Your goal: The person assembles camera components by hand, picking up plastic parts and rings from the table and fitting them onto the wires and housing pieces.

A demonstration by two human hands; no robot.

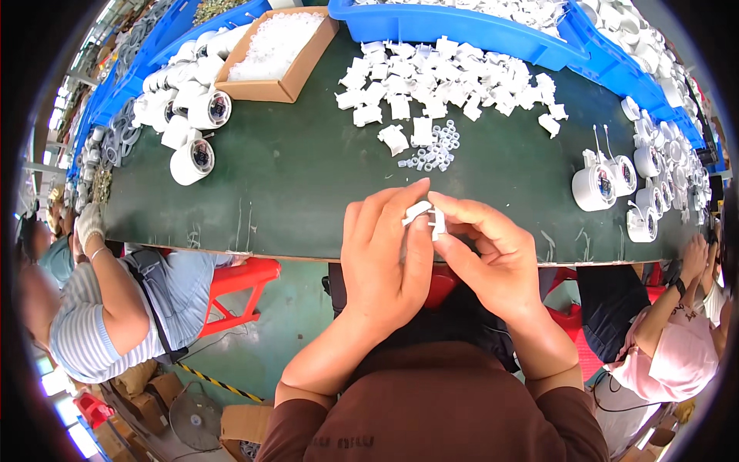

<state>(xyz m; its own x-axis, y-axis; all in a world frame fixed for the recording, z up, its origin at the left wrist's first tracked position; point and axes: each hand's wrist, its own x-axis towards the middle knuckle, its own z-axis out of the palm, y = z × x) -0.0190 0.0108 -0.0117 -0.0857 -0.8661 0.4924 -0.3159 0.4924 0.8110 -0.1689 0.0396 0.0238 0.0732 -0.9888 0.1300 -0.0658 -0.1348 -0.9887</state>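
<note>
Above the near edge of the table, my left hand (385,254) pinches a small white plastic part (416,211) between thumb and fingers. My right hand (493,258) meets it from the right, its thumb and forefinger closed on a white plastic piece (439,224). The two white bits touch or lie very close, and I cannot tell whether they are one part. Just beyond my fingers lies a small heap of clear plastic rings (436,149). Behind the rings spreads a large pile of white plastic brackets (454,81).
Blue bins (462,35) line the table's far side. A cardboard box (289,77) of clear pieces stands back left, beside white round housings (192,160). More housings (594,189) stand at right. Co-workers sit at both sides; a red stool (245,289) is at left.
</note>
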